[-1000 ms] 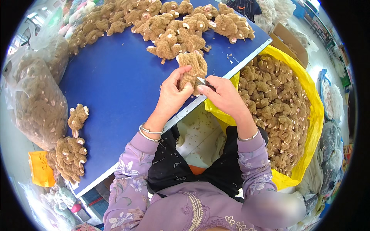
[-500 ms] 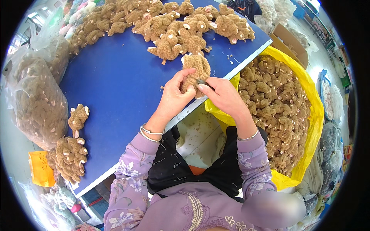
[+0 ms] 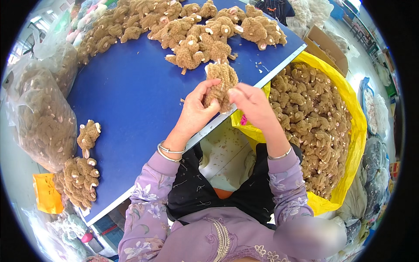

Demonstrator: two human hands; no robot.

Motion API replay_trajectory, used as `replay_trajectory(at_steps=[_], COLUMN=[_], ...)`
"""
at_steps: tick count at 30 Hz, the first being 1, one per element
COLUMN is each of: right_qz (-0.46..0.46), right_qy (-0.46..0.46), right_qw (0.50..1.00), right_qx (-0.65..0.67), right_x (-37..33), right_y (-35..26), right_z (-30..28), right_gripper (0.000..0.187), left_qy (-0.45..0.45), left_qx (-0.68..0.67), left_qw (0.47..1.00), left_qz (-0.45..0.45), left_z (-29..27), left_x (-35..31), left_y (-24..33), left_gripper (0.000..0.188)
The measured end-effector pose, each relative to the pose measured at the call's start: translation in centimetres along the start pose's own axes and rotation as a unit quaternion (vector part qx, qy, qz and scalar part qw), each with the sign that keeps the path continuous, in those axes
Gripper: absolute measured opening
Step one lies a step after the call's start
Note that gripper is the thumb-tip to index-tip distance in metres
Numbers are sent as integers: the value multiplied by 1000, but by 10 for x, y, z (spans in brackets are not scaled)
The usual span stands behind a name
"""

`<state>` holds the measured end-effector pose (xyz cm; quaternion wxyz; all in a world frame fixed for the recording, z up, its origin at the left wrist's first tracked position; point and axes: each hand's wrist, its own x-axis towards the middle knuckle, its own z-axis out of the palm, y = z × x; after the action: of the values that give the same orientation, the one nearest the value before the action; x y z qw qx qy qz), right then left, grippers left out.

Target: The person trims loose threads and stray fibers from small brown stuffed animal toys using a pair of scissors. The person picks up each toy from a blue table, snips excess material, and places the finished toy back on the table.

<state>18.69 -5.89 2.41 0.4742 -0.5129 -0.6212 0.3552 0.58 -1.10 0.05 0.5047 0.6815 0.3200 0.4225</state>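
You have bright, fairly even light on the blue bench [image 3: 131, 100], with only soft shadows. At the upper left the windows [image 3: 37, 20] wash out pale, and daylight probably enters there, though the smeared rim makes that hard to judge. The clear plastic bag [image 3: 41, 118] shows whitish glare. Your right-hand grip [image 3: 254, 107] is blurred; your left-hand grip [image 3: 196, 105] is crisper. The fisheye bends the outer surroundings into black corners, and a blurred oval patch [image 3: 310, 238] sits at lower right.
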Motion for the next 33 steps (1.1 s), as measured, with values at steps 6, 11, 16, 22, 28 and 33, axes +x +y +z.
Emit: replay_trajectory(at_steps=[6, 11, 16, 22, 28, 33], right_qz=[81, 214, 145, 194, 215, 250], right_qy=[156, 57, 31, 127, 169, 166], right_qw=[935, 953, 953, 947, 925, 899], right_qx=[307, 209, 265, 221, 263, 319], right_x=[10, 11, 8, 12, 11, 11], right_y=[18, 16, 8, 18, 17, 18], right_z=[-22, -21, -3, -8, -19, -21], right_gripper=[37, 36, 26, 18, 22, 25], left_qy=[-7, -26, 13, 221, 160, 6], left_qx=[-71, -159, -87, -68, 69, 268], left_qw=[996, 985, 996, 972, 981, 945], left_qz=[-44, -57, 2, 43, 82, 188], left_z=[0, -6, -2, -24, -22, 1], left_x=[1, 2, 3, 16, 10, 7], left_y=[9, -4, -7, -9, -5, 7], left_gripper=[45, 36, 15, 13, 20, 60])
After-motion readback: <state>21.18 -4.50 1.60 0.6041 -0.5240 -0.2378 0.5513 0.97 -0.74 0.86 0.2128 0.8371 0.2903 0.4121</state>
